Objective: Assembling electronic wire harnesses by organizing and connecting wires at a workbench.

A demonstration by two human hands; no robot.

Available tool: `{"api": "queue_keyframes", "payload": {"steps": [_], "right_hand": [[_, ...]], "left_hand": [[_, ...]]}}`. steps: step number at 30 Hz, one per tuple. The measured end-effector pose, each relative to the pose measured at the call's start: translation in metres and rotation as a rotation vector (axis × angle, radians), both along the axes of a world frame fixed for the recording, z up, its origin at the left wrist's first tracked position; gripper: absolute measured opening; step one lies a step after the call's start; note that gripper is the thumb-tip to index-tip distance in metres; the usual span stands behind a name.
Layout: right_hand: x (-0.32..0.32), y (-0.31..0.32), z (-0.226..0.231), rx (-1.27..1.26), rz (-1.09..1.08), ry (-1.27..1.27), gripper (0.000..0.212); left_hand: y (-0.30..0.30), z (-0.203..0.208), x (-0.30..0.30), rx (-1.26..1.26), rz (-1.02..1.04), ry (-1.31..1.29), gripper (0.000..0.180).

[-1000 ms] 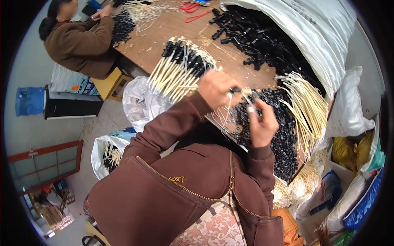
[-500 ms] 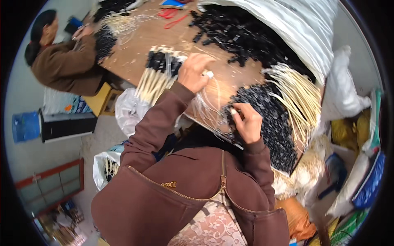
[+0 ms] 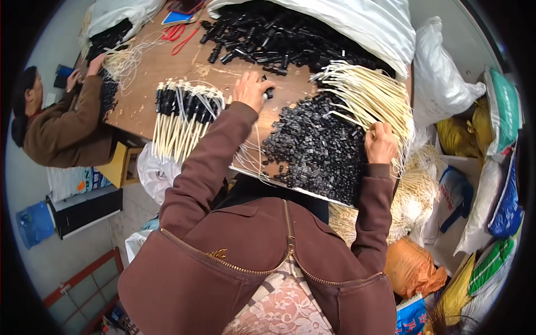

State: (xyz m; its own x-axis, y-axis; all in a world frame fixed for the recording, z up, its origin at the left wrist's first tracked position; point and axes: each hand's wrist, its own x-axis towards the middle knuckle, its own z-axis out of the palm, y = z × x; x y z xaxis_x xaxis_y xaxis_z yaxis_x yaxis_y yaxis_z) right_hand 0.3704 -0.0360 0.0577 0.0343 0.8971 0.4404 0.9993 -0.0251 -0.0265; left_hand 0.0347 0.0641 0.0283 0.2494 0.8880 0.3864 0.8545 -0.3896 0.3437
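Observation:
My left hand (image 3: 250,91) is above the table's middle, its fingers closed on a small black plastic piece (image 3: 269,91). Over at the right, my right hand (image 3: 382,144) rests at the lower part of a bundle of cream cords (image 3: 373,96), fingers curled together on the cord ends. Between my hands spreads a heap of small black plastic clips (image 3: 318,151). Left of my left hand lies a row of finished-looking cream cords with black sleeves (image 3: 181,114). Thin clear strands (image 3: 248,156) hang by the table's near edge.
Larger black tubular parts (image 3: 285,39) spill from a white sack (image 3: 357,22) at the back. Red scissors (image 3: 173,32) lie at the back left. A co-worker in brown (image 3: 64,131) sits at the table's left end. An orange sack (image 3: 410,268) stands at lower right.
My left hand has let go of the clear strand and moved to a black piece. My right hand has gone from the clip heap to the cream cords. The view has shifted.

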Motion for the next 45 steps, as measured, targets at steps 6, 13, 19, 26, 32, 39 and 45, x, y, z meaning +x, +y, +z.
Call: {"api": "queue_keyframes", "payload": {"steps": [6, 13, 19, 26, 32, 39, 45], "right_hand": [[-0.068, -0.012, 0.030, 0.113, 0.423, 0.272, 0.018], [-0.099, -0.040, 0.025, -0.162, 0.474, 0.736, 0.027], [-0.106, -0.052, 0.030, -0.243, 0.496, 0.583, 0.028], [-0.130, -0.062, 0.038, -0.185, 0.511, 0.380, 0.028], [-0.102, -0.062, 0.032, -0.281, 0.204, 0.372, 0.025], [-0.119, -0.054, 0.002, -0.065, 0.599, 0.936, 0.021], [-0.159, -0.066, 0.040, -0.508, 0.477, 1.279, 0.006]], "left_hand": [[-0.032, 0.018, -0.004, -0.055, -0.173, -0.270, 0.024], [-0.054, 0.028, -0.014, -0.396, -0.245, -0.595, 0.023], [-0.068, 0.032, -0.022, -0.381, -0.259, -0.493, 0.019], [-0.085, 0.034, -0.004, -0.119, -0.468, -0.087, 0.025], [-0.084, 0.027, -0.019, 0.154, -0.406, -0.101, 0.020], [-0.109, 0.026, 0.001, 0.016, -0.338, -0.311, 0.013], [-0.108, 0.022, -0.003, -0.707, -0.135, -0.737, 0.017]]}}
